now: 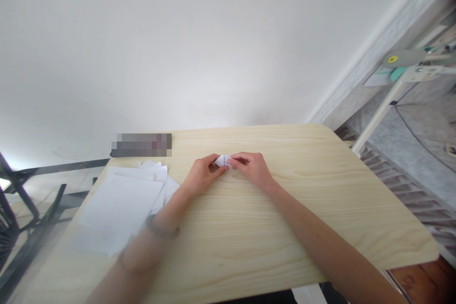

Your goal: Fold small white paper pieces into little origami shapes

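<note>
Small folded white paper (pixel 222 160) being held at fingertips: left end being clamped by left hand's (pixel 201 174) thumb and fingers, right end being pinched by right hand's (pixel 254 168). Loose white sheets (pixel 119 204) being supported by wooden table (pixel 320 171), left of fingers.

Head camera, one: placed above near side of table (pixel 228 221), facing forward and down; left hand (pixel 201 175), right hand (pixel 255 170) just below centre; wall (pixel 213 47) beyond.
</note>
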Action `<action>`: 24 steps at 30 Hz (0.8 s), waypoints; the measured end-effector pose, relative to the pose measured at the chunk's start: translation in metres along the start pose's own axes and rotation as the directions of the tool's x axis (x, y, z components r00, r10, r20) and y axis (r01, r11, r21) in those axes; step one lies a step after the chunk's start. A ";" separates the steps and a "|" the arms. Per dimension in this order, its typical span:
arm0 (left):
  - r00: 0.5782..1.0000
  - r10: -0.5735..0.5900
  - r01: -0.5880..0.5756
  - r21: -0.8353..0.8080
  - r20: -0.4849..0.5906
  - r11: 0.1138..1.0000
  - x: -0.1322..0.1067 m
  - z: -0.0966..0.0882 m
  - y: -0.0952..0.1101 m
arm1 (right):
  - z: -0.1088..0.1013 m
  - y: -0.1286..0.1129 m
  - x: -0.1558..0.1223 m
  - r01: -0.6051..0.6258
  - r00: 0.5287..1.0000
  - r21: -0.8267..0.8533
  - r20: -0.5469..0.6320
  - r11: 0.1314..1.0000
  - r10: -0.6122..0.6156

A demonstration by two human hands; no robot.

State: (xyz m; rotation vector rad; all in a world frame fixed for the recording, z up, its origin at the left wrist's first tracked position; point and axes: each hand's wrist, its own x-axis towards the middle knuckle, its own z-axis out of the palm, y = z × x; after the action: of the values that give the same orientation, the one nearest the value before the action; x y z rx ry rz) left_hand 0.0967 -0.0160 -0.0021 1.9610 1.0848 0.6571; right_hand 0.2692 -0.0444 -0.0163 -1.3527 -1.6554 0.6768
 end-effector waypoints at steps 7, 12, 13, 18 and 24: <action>1.000 0.004 -0.002 -0.069 0.030 0.998 0.001 -0.002 -0.003 | -0.001 -0.004 0.000 -0.049 0.997 0.083 0.062 0.995 0.044; 0.997 -0.013 0.026 -0.185 0.070 0.982 0.001 -0.001 -0.004 | -0.001 -0.003 0.001 -0.067 0.996 0.110 0.064 0.992 0.061; 0.998 -0.017 0.029 -0.188 0.067 0.982 0.001 0.000 -0.004 | 0.000 -0.002 0.001 -0.067 0.996 0.115 0.058 0.991 0.061; 0.999 -0.018 0.023 -0.152 0.039 0.988 0.002 -0.001 -0.005 | 0.002 -0.001 0.001 -0.086 0.996 0.145 0.017 0.986 0.085; 0.998 -0.007 0.016 -0.154 0.057 0.988 0.002 -0.002 -0.006 | 0.002 -0.002 0.000 -0.065 0.998 0.110 0.031 0.992 0.061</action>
State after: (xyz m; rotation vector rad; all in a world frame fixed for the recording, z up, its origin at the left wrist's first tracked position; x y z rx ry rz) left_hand 0.0939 -0.0114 -0.0063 1.8284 0.9804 0.6555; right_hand 0.2665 -0.0443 -0.0154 -1.3255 -1.5781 0.8162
